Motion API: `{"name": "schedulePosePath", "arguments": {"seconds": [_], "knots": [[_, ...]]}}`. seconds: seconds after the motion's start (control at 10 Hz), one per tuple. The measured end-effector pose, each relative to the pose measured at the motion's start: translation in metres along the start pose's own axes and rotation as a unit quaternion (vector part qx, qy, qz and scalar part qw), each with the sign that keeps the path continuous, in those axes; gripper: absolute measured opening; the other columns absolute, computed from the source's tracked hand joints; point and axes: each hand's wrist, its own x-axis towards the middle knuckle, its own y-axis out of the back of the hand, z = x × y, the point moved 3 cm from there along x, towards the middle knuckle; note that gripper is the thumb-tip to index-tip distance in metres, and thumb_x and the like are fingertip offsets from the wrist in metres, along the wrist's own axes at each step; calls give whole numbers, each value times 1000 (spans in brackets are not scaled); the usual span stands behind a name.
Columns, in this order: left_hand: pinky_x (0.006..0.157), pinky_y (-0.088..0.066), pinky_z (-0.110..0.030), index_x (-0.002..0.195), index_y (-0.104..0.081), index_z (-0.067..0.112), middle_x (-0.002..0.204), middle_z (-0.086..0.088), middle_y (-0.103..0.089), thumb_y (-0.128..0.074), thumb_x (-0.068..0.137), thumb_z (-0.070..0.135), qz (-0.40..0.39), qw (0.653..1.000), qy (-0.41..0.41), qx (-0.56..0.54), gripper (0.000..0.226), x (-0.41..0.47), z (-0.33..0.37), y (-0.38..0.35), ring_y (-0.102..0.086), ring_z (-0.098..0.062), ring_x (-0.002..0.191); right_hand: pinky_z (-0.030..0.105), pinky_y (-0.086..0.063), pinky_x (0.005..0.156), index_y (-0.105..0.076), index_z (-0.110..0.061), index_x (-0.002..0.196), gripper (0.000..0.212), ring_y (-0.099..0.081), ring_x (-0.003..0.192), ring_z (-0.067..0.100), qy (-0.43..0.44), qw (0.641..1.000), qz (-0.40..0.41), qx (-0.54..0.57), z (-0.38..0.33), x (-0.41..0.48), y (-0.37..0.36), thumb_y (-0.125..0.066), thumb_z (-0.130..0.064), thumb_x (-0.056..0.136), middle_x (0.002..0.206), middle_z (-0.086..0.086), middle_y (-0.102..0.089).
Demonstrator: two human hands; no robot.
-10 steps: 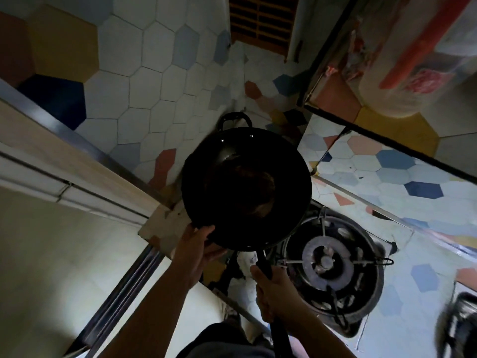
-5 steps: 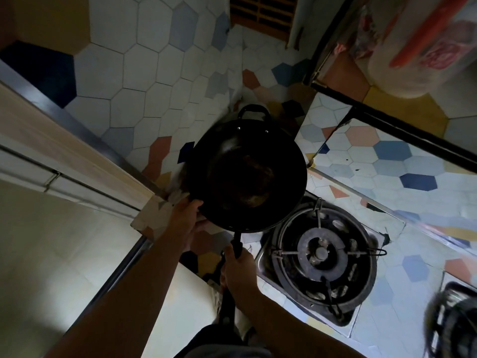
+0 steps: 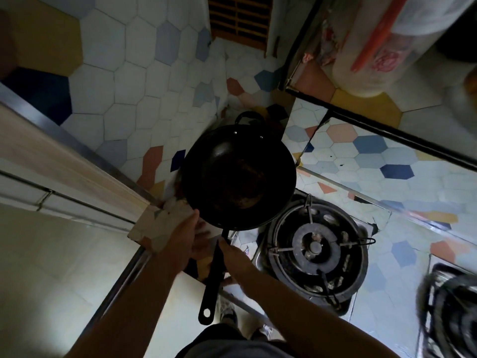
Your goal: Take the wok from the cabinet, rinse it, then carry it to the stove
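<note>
While gripped, wok (image 3: 238, 177) beside burner (image 3: 315, 248).

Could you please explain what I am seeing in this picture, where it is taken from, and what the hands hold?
There is no machine: a person wears a camera on the head, looking down at their own hands. The right hand grips the long handle of a black wok, and the left hand steadies its near rim. The wok hangs in the air, left of a gas burner set in a countertop of coloured hexagonal tiles. Part of a second burner shows at the right edge.
</note>
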Motion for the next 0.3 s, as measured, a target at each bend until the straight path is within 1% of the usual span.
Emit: {"name": "schedulePosePath", "arguments": {"seconds": [0.1,0.2,0.3], "knots": [[73,-63,-35,114,-75,10,98,-7,-82,-48,107,43,-85,994,19,60,43,-44,-30,-9,-79,-24,89,47,-61,83,-66,-7,95,38,-67,77,25,16,994,5,-106,-10,-27,30,-45,-36,108,103,22,-74],[84,-63,-48,112,-75,7,95,-11,-82,-58,102,41,-85,989,75,90,39,-70,-67,-5,-77,-29,89,40,-51,69,-61,-13,87,19,-62,71,25,64,996,4,-63,-19,-67,66,-52,-10,104,97,19,-68],[83,-59,-54,105,-78,-2,88,-22,-78,-63,98,43,-104,980,165,41,48,-77,-88,1,-73,-37,76,35,-49,63,-65,-10,99,5,-67,71,27,168,985,6,26,-46,-140,103,-61,-7,97,93,13,-70]]}}
